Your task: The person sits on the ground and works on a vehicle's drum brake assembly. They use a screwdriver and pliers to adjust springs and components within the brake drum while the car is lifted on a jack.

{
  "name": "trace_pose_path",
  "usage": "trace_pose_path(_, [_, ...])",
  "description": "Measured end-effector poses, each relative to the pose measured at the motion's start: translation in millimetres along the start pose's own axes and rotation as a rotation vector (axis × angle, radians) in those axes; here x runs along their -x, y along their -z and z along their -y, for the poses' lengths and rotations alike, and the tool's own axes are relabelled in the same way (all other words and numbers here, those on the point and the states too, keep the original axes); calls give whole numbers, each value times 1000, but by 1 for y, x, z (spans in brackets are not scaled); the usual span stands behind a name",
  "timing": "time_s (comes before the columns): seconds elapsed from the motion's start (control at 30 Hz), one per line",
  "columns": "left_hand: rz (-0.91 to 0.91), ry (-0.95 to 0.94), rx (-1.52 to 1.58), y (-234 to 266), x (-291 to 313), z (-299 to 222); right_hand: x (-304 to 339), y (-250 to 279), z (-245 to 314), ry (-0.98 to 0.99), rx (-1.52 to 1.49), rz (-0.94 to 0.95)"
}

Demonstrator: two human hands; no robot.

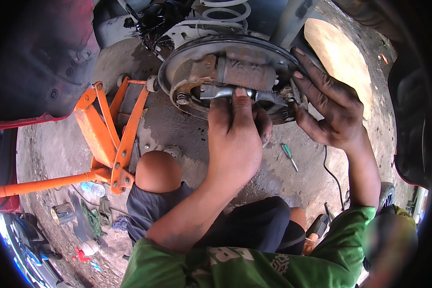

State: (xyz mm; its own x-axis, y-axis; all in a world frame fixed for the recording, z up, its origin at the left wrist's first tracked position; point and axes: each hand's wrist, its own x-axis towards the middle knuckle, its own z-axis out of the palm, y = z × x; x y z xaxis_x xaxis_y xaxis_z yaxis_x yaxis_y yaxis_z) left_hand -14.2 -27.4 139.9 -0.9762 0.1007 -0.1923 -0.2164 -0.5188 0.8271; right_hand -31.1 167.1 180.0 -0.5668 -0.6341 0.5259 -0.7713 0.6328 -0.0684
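A rusty drum brake assembly point(245, 72) with a round backing plate point(170, 74) is in front of me, its toothed hub ring facing down. My left hand point(235, 139) is closed in a pinch on a silver cylindrical metal piece point(213, 91) beneath the hub; its exact kind is unclear. The thumb presses on it, while curled fingers are partly hidden. At the plate's right rim, my right hand point(336, 105) has its fingers stretched and apart, touching the edge beside a curved metal strip point(298, 91) and small spring parts. A coil spring point(182, 98) sits at the assembly's left.
An orange floor jack point(101, 134) stands on the left, its handle reaching the left edge. On the concrete lie a green-handled screwdriver point(289, 157), a black cable point(332, 177), a plastic bottle point(92, 188), a can point(62, 213) and rags point(93, 218). A suspension coil point(225, 12) hangs above.
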Motion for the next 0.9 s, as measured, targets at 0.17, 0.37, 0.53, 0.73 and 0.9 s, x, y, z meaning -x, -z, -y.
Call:
trace_pose_path(0.17, [46,-14,42,0,-1,0,2,3,2,-26,-26,1])
trace_pose_path(0.37, [123,18,3,7,-4,0,2,2,6,-103,-50,-29])
trace_pose_path(0.53, [54,7,112,-5,-3,10,0,6,9,-139,-35,13])
trace_pose_path(0.73, [27,35,235,-13,-13,15,1,5,10,-151,-18,2])
trace_pose_path(0.9, [122,-19,172,-8,-13,16,0,5,10,-136,-17,-7])
